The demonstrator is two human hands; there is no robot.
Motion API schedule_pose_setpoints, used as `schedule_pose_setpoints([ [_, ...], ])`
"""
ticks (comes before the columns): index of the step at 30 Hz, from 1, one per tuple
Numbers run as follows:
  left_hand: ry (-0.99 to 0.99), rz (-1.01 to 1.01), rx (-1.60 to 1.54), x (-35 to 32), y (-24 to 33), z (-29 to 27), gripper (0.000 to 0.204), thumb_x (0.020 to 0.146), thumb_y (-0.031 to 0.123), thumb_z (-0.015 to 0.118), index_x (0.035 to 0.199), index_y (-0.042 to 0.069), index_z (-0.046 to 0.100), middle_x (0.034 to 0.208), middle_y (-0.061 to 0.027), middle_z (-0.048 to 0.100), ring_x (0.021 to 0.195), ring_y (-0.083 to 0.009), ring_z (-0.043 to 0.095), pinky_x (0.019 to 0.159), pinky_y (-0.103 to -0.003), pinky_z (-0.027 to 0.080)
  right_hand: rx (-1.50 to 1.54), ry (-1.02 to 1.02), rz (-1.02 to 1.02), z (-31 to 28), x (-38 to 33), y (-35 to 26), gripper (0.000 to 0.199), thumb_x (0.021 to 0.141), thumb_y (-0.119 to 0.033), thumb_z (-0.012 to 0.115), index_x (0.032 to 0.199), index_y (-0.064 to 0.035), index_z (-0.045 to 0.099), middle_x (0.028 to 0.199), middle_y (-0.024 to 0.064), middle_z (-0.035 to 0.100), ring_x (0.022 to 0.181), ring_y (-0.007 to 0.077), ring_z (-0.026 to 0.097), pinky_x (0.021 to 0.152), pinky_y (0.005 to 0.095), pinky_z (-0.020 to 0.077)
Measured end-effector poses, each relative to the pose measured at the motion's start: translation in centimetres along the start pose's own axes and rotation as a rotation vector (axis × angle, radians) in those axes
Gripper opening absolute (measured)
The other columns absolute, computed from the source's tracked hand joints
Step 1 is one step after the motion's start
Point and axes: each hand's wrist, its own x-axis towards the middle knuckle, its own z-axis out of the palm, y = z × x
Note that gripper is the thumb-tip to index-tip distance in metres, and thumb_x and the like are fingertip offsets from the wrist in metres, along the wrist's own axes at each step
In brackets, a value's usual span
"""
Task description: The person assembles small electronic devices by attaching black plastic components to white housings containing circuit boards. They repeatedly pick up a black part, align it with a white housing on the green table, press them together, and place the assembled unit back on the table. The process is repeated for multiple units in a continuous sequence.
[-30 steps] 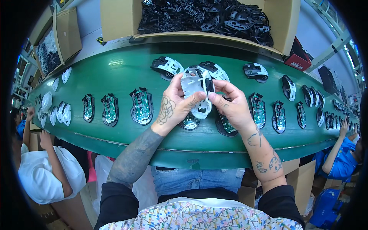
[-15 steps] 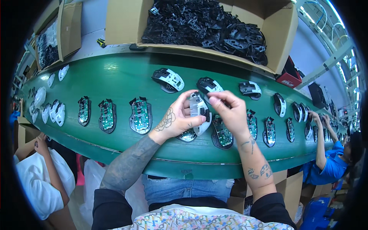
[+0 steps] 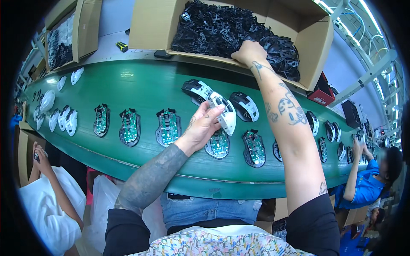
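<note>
A white computer mouse shell (image 3: 229,121) is tilted in my left hand (image 3: 200,128), with the thumb and fingers closed round it above the green belt. My right hand (image 3: 252,53) reaches over the belt to the near edge of a heap of black plastic mouse parts (image 3: 213,30) in a cardboard box. Its fingertips are hidden, so what they hold cannot be made out. Below the shell lies a mouse base with a green circuit board (image 3: 218,144). Beside it on the right is another mouse base (image 3: 254,149). Two white-and-black mice (image 3: 244,106) (image 3: 196,90) lie just beyond my left hand.
Several open mouse bases (image 3: 168,128) line the green belt (image 3: 141,89). White shells (image 3: 68,121) lie at its left end. The cardboard box (image 3: 318,51) stands along the far edge, near a red box (image 3: 321,94). Co-workers sit at left (image 3: 55,205) and right (image 3: 363,175).
My right hand has left the shell and moved forward to the box of black parts. The left hand still holds the shell, now turned. The belt's pieces appear shifted rightward in view.
</note>
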Motion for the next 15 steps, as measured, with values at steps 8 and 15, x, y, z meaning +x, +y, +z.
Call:
schedule_pose_setpoints([
  [8, -0.089, 0.012, 0.046, -0.4, -0.1, -0.8, 0.046, 0.079, 0.005, 0.063, 0.119, 0.009, 0.04, 0.108, -0.0092, 0.058, 0.113, -0.0309, 0.056, 0.093, -0.041, 0.048, 0.559, 0.222, -0.056, -1.5, -3.4, 5.7, 0.038, 0.07, -0.03, 0.068, 0.102, -0.0095, 0.07, 0.1, 0.0132, 0.069, 0.098, 0.0265, 0.065, 0.088, 0.0311, 0.0478],
  [15, -0.116, 0.075, 0.187, -0.2, 0.1, -1.1, 0.056, 0.077, 0.005, 0.065, 0.125, 0.005, 0.037, 0.107, -0.0127, 0.059, 0.106, -0.0305, 0.06, 0.089, -0.04, 0.051, 1.79, -0.027, 0.031, 0.4, -16.0, 9.2, 0.017, 0.086, -0.007, 0.062, 0.102, -0.0024, 0.061, 0.068, -0.0039, 0.053, 0.047, 0.001, 0.034, 0.041, 0.0173, 0.0227],
])
